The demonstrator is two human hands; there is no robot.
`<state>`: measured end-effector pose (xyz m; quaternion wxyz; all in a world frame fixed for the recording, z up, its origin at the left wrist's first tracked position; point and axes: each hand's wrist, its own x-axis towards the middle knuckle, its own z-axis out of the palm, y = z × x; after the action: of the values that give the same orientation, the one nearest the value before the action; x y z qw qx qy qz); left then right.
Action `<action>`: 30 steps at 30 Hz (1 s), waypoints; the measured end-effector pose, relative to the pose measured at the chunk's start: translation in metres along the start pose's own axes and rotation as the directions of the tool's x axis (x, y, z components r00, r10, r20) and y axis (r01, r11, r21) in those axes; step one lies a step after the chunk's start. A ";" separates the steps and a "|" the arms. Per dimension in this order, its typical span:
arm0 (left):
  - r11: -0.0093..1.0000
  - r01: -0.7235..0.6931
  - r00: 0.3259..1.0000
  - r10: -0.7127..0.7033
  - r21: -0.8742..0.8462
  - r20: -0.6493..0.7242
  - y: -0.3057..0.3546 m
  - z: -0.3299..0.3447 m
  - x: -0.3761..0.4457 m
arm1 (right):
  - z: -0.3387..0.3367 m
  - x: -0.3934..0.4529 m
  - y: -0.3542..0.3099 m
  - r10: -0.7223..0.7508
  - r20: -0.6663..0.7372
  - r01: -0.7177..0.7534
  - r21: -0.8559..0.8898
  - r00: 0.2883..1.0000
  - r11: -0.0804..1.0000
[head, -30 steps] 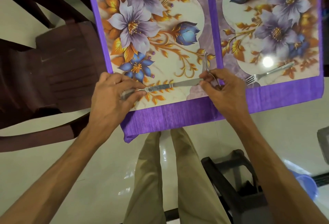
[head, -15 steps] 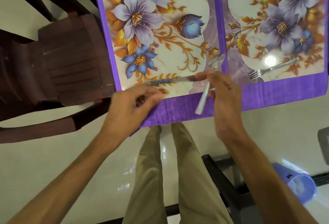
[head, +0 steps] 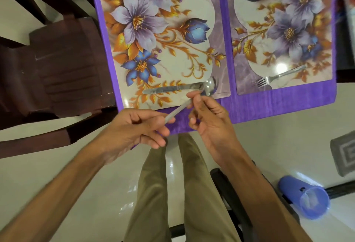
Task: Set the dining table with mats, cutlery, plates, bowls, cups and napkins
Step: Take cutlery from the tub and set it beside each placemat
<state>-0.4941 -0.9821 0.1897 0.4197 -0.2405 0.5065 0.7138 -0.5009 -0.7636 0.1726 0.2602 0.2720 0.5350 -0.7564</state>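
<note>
Right hand (head: pixel 209 124) pinching spoon (head: pixel 194 100), bowl at 1 o'clock. Left hand (head: pixel 134 128) loosely curled at handle tip, grip unclear. Knife (head: pixel 171 89) flat on mat (head: pixel 192 63).

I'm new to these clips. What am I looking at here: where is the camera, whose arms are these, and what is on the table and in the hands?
There is no machine here. A person wears one wide-angle camera on the head, so you look down along their own bare arms, past their legs, to the floor.

On the purple tablecloth lie two flower-printed place mats. The left flowered mat carries a steel table knife lying flat. The right flowered mat carries a steel fork.

The right hand pinches a steel spoon by its handle, with the bowl over the left mat by the knife's end. The left hand has its fingers at the handle's tip; whether they grip it is unclear.

A brown chair stands at the left.
</note>
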 end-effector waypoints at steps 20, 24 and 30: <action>0.977 0.031 0.956 -0.090 -0.211 -0.279 0.006 -0.011 0.023 | -0.046 0.038 -0.033 -0.008 0.165 0.071 -0.374 0.986 0.925; 0.999 -0.035 0.937 0.034 0.002 -0.348 0.004 -0.018 0.023 | -0.066 0.031 -0.036 0.009 0.097 0.051 -0.595 0.995 0.802; 0.913 -0.055 0.867 0.244 0.404 -0.434 -0.011 -0.019 0.030 | -0.059 0.024 -0.029 -0.209 -0.092 0.084 -0.708 0.974 0.701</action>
<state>-0.5018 -0.9873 0.1540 0.2631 -0.2821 0.7391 0.5522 -0.5306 -0.7017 0.1588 0.2372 0.1713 0.8207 -0.4908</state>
